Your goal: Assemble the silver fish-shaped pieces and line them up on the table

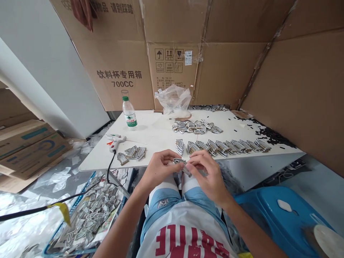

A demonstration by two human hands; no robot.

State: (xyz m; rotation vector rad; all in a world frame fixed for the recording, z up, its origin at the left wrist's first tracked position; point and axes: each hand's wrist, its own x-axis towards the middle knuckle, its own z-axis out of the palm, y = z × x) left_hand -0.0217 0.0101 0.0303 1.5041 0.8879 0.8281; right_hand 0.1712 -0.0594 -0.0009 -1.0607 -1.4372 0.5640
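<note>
Between both hands, over my lap at the table's front edge, is a flat silver-white pointed piece [178, 162]; its exact kind does not show. My left hand [163, 165] pinches its left end. The fingertips of my right hand [205, 172] close on its right end and partly hide it. Just beyond the hands stands a small stack of similar pieces [180, 146]. A long row of stacked pieces [228, 147] runs to the right, and a loose heap [197, 126] lies behind it.
On the white table [156, 138] are a glue gun [117, 142], several pieces [131, 153], a water bottle [129, 114], a plastic bag [174, 100] and scattered black bits [274, 138]. A blue-rimmed crate [49, 243] of pieces sits lower left; a blue plastic stool [271, 204] stands right. Cardboard [228, 71] walls the back.
</note>
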